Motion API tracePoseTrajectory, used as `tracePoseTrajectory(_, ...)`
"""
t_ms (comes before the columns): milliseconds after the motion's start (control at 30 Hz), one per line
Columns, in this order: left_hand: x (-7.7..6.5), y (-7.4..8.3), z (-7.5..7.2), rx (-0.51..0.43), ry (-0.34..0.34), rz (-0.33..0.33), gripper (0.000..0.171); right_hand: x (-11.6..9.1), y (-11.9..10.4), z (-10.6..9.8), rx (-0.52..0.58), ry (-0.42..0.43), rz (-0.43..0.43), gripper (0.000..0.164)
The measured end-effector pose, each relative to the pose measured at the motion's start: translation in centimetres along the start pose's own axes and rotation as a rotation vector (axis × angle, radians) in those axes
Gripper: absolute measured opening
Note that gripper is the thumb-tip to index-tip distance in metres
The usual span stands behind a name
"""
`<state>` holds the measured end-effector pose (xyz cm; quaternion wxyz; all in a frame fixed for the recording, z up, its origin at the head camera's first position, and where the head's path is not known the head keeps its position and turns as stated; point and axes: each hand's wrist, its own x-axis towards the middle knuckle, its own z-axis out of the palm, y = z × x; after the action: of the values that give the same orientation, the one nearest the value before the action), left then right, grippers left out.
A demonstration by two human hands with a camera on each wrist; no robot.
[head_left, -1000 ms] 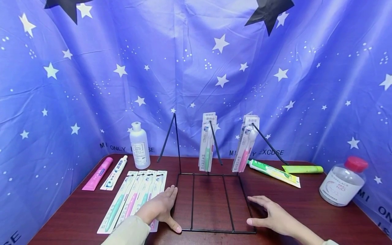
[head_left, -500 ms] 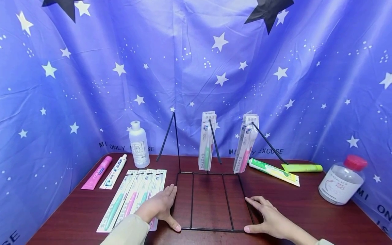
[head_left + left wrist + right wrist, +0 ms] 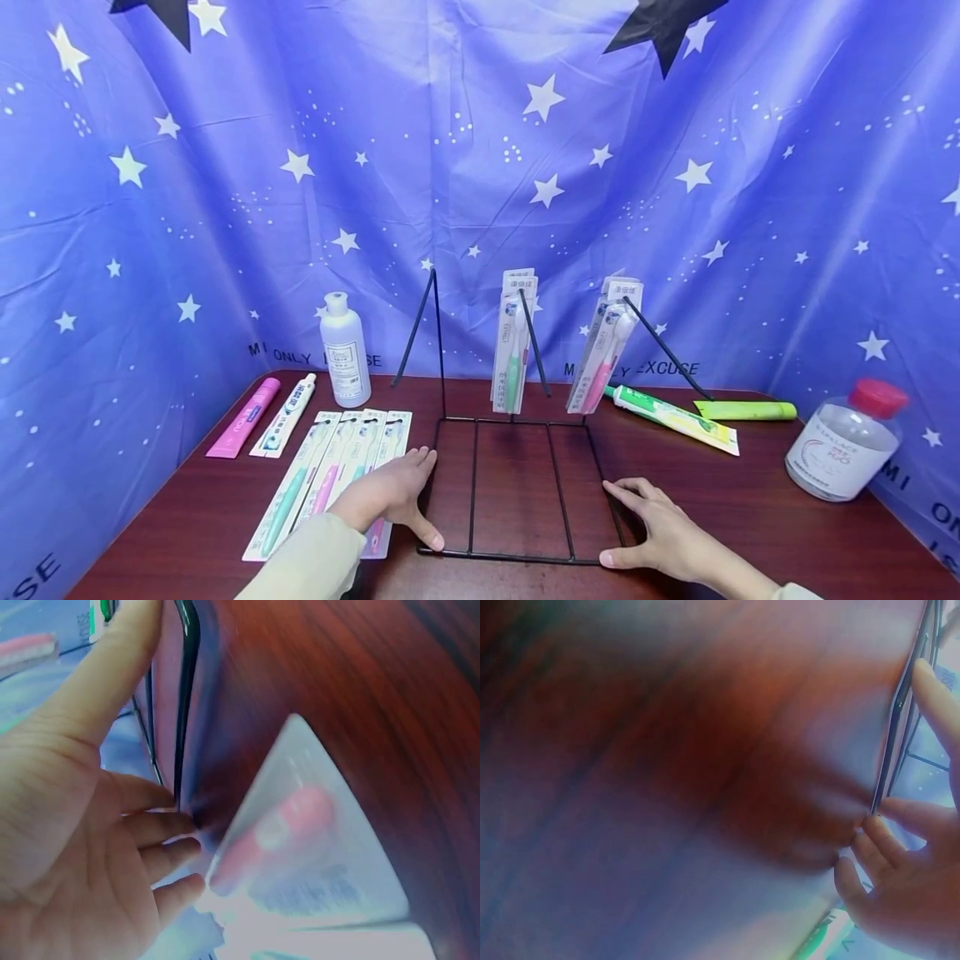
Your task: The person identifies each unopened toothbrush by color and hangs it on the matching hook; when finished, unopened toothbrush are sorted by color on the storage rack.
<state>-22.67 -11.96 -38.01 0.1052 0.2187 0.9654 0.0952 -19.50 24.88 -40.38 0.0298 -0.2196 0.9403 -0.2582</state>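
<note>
A black wire display rack stands mid-table, its flat base toward me and three slanted prongs at the back. Packaged toothbrushes with a green handle in front hang on the middle prong; pink-handled packaged toothbrushes hang on the right one. The left prong carries nothing. My left hand lies along the base's left side, fingers extended, thumb at the front left corner. On the opposite side my right hand touches the base with fingertips and thumb. In the left wrist view, fingertips meet the black wire beside a toothbrush pack.
Several packaged toothbrushes lie left of the rack, partly under my left arm. Behind them are a pink tube, a white toothpaste tube and a white bottle. At right lie a green-yellow toothpaste tube, a lime tube and a red-capped bottle.
My right hand has moved slightly left, up against the rack's side. The left hand stays at its side, with the base's front left corner now showing past the thumb. The head view has shifted slightly.
</note>
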Motion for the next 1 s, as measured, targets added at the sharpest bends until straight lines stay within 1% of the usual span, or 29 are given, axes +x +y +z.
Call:
tracePoseTrajectory(133,-0.1,-1.3,-0.2,-0.073,0.03,0.055,0.101,0.0,0.0,0.0,-0.004,0.003,-0.003,0.089)
tracePoseTrajectory(233,-0.3,-2.4,-0.4,-0.106,0.082,0.102,0.086,0.1,-0.1,-0.1,-0.002,0.005,-0.008,0.089)
tracePoseTrajectory(367,-0.8,-3.6,-1.2,-0.115,0.195,0.154,0.069,0.0,0.1,-0.1,0.004,-0.006,-0.006,0.088)
tracePoseTrajectory(467,-1.4,-4.4,-1.8,-0.115,0.286,0.158,0.059,-0.2,0.3,-0.1,0.001,-0.006,0.0,0.088)
tracePoseTrajectory(567,-2.0,-5.3,-2.5,-0.125,0.358,0.122,0.052,-0.3,0.4,-0.2,-0.006,-0.003,0.012,0.088)
tracePoseTrajectory(667,-2.8,-6.5,-3.1,-0.132,0.407,0.066,0.048,-0.2,0.3,-0.2,0.002,-0.015,0.031,0.089)
tracePoseTrajectory(833,-4.6,-8.9,-3.6,-0.149,0.442,-0.027,0.047,-0.1,0.3,-0.2,0.014,-0.034,0.041,0.089)
tracePoseTrajectory(900,-5.3,-9.9,-3.6,-0.152,0.449,-0.061,0.048,-0.1,0.3,-0.1,0.011,-0.034,0.035,0.089)
tracePoseTrajectory(1000,-6.5,-11.4,-3.3,-0.169,0.478,-0.102,0.047,0.0,0.2,-0.1,0.011,-0.036,0.024,0.088)
